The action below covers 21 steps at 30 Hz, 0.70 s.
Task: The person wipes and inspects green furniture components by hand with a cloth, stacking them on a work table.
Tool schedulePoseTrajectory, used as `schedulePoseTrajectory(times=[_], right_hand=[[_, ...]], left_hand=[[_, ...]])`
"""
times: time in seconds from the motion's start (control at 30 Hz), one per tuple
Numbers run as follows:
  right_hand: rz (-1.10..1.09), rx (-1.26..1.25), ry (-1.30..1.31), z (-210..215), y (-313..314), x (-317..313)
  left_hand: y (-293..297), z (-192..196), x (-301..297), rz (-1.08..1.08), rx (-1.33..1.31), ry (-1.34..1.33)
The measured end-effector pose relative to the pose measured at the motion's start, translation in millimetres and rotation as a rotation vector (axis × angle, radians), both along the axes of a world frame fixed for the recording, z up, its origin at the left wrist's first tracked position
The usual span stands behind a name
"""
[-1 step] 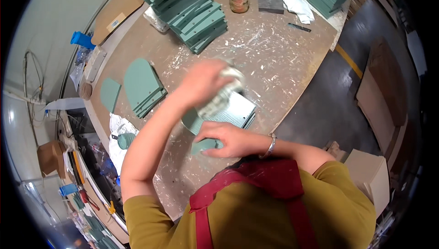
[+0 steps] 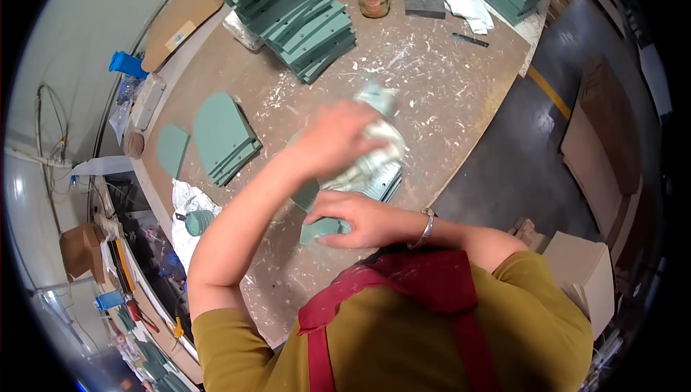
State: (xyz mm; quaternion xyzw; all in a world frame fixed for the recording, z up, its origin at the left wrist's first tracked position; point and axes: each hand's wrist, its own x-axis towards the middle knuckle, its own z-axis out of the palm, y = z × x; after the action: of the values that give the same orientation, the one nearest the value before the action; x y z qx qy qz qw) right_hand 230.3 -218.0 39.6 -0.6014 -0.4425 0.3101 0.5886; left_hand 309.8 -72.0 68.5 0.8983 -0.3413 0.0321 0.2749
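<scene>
Where the table [image 2: 461, 97] nears its far left corner, a tall stack [image 2: 288, 17] of green panels leans unevenly. Short stack [image 2: 224, 133]: inside the left edge. Worked panel [image 2: 306, 194]: toward the near edge, right of middle, layered edges showing at its right end. Cloth [image 2: 378, 158]: bunched over it. Left hand [image 2: 340, 140]: fingers bent over cloth; blurred, cannot tell whether pinching or only pressing. Right hand [image 2: 353, 221]: beside panel's near side, thumb and forefinger spread about a green piece [image 2: 317, 231]; hidden fingers, cannot tell if it clasps. Risk, my judgement: a hard sideways rub could slide the panel if the right hand braces loosely; cloth could snag on a corner.
</scene>
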Motion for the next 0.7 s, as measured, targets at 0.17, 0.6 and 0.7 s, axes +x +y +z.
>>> schedulePoseTrajectory(times=[0.17, 0.6, 0.7], right_hand=[[-0.014, 0.03, -0.011, 1.4, 3.0, -4.4], [-0.251, 0.203, 0.285, 16.4, -26.6, 17.7], [-0.561, 0.346, 0.413, 34.8, -47.3, 44.8]], left_hand=[[-2.7, -16.4, 19.6, 0.169, 0.246, 0.265], [118.3, 3.6, -190.2, 0.774, 0.182, 0.551], [71.5, 30.4, -177.0, 0.845, 0.183, 0.335]])
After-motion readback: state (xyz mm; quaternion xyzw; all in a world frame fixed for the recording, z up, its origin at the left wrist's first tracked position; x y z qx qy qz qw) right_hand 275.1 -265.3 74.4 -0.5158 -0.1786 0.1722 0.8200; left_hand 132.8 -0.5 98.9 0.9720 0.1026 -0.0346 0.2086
